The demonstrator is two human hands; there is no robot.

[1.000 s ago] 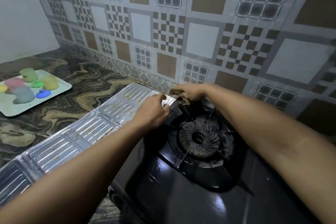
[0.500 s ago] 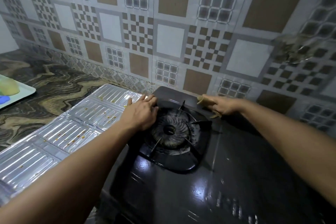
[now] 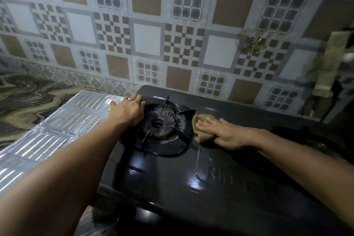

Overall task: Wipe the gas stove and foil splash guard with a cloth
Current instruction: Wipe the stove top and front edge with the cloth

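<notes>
Patterned tile wall, black stove (image 3: 172,182), right hand (image 3: 226,132) fingers flat on cloth (image 3: 200,130) — mostly hidden, left hand (image 3: 130,110) fingers relaxed.

Dim warm light, glare on the black stove top (image 3: 193,180), blurred right edge, wide-angle bending

Glossy black gas stove (image 3: 172,188), tan cloth (image 3: 200,129). Ribbed silver foil splash guard (image 3: 57,132). Brown-and-white chequered wall tiles (image 3: 145,36), swirled dark-and-beige marbled worktop (image 3: 24,101).

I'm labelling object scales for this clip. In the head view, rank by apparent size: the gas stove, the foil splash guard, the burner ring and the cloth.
1. gas stove
2. foil splash guard
3. burner ring
4. cloth, partly hidden under the right hand
</notes>
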